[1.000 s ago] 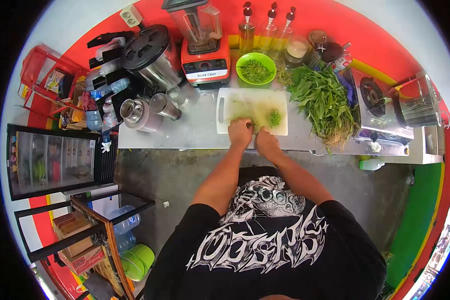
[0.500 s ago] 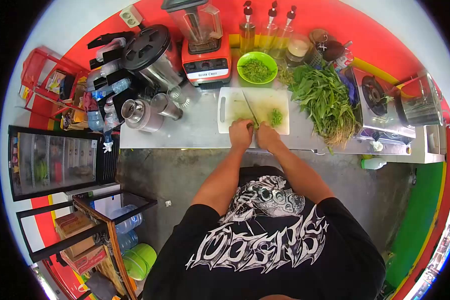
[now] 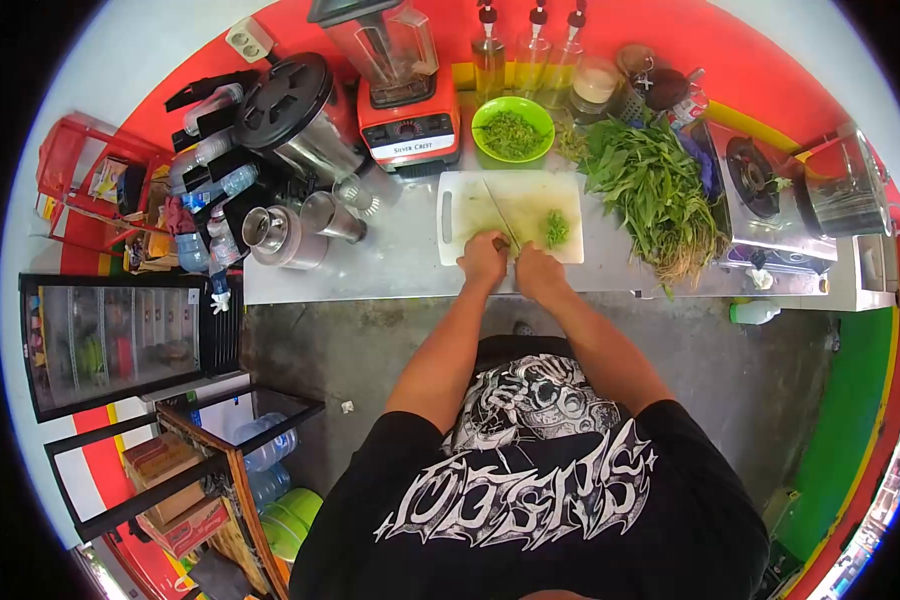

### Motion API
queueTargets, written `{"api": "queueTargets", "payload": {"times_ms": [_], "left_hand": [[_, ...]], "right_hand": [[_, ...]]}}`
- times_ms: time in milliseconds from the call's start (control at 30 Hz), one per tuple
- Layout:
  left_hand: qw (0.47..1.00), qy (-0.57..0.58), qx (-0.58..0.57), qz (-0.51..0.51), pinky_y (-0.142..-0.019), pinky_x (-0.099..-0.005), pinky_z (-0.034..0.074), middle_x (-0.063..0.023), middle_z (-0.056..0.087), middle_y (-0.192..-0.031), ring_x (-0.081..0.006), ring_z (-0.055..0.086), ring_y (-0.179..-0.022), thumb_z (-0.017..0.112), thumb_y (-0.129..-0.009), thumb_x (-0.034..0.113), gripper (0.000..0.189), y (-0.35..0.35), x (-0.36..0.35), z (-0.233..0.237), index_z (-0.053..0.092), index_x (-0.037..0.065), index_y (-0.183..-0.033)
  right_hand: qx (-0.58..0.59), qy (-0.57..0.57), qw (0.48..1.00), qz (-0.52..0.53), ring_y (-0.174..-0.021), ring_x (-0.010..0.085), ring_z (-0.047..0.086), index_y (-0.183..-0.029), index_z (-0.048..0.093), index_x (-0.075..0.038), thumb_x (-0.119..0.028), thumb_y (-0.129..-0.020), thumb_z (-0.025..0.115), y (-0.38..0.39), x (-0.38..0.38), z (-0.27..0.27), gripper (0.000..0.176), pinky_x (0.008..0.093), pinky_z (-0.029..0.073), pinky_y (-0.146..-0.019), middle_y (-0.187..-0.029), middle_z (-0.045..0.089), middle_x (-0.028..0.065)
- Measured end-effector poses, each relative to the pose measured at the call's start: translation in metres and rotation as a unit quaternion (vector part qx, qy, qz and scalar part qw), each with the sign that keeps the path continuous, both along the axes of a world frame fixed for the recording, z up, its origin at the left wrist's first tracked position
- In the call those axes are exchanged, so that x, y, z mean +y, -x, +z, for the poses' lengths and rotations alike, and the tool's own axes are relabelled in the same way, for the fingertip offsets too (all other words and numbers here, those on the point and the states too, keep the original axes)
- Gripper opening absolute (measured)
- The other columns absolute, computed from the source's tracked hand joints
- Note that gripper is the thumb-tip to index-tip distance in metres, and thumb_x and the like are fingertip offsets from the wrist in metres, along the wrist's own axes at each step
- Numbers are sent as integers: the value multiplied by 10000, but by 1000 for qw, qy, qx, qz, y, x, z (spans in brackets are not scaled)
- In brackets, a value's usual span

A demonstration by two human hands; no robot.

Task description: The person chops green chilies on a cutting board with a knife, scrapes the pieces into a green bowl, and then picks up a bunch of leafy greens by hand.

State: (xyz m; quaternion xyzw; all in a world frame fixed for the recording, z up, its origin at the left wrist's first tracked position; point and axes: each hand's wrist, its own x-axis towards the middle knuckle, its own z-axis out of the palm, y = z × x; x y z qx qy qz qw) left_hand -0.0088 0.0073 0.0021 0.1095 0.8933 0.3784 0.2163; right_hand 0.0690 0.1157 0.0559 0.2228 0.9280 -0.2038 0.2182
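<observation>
Since half a second ago, the cutting board [image 3: 555, 188] sits slightly higher at the frame's upper centre, the right hand [image 3: 538, 272] still keeping its grip round the knife [image 3: 500, 212], left of chopped greens [image 3: 557, 228], while I cannot tell what the left hand [image 3: 484, 262] holds.

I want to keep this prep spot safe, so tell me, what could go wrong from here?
The left hand is right beside the knife, so a slip might nick its fingers. The small pile of chopped greens lies near the cutting board's right edge and could get nudged off. The leafy bunch reaches close to the counter's front edge, so brushing past might drag some down.
</observation>
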Motion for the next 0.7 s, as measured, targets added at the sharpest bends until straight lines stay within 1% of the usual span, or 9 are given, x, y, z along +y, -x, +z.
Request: {"api": "queueTargets", "payload": {"times_ms": [67,133,200,233,367,467,600,667,700], "left_hand": [[1000,3,16,25,-866,-573,425,-35,716,-992,-266,675,-988,761,-808,108,142,-5,0,6,737,173,-932],[999,-7,31,29,-863,-569,423,-36,705,-978,-269,672,-976,766,-807,111,136,-13,-3,11,733,171,-924],[996,-23,81,25,-839,-561,421,-37,674,-952,-273,659,-961,781,-805,122,138,-14,-4,-1,729,168,-923],[997,-5,70,23,-838,-560,422,-37,674,-961,-272,657,-973,781,-807,125,141,-15,-4,9,728,169,-930],[998,-13,55,8,-851,-561,423,-41,673,-1007,-279,649,-1015,784,-810,130,154,-12,-8,6,729,174,-947],[999,-17,49,-3,-866,-565,422,-48,673,-1031,-290,646,-1037,782,-817,149,150,-10,-10,6,732,180,-955],[999,19,26,-15,-873,-568,418,-54,673,-1049,-295,645,-1050,775,-830,172,136,-2,-7,0,731,180,-958],[998,18,67,-13,-753,-444,498,-30,707,-866,-247,686,-887,802,-805,182,126,-1,-6,-6,745,164,-917],[997,18,77,-8,-747,-426,506,-29,701,-882,-249,683,-875,808,-798,184,137,-3,-7,-2,744,158,-917]], "right_hand": [[-24,2,1000,-11,-1070,465,675,-1188,519,38,-262,-988,543,-4,-6,2,362,532,529,-928,-1136,680,305],[-10,28,997,-78,-1095,412,686,-1194,530,47,-116,-916,590,-12,-12,4,328,474,552,-935,-1143,696,275],[-13,18,998,-63,-1084,417,689,-1194,524,44,-109,-909,603,-13,-13,7,333,487,545,-944,-1130,696,285],[9,42,995,-88,-1066,453,680,-1190,499,40,-244,-985,555,-8,-10,-3,355,525,533,-925,-1111,689,304],[-11,-16,1000,12,-1045,422,700,-1194,518,47,-130,-900,615,-1,-1,0,357,483,566,-891,-1112,695,295],[-33,-21,999,20,-1040,416,706,-1205,515,50,-142,-925,577,-7,-7,26,345,490,566,-894,-1117,697,288],[-20,-30,999,-13,-1031,417,709,-1220,506,53,-157,-958,520,-15,-20,6,336,498,565,-891,-1104,701,292],[-9,-18,999,-33,-1034,417,708,-1234,507,50,-175,-981,482,-14,-20,-2,340,502,561,-894,-1115,700,291],[-9,-1,998,-57,-1044,414,704,-1237,510,45,-185,-981,496,-9,-16,-3,344,501,559,-895,-1111,701,286]]}}
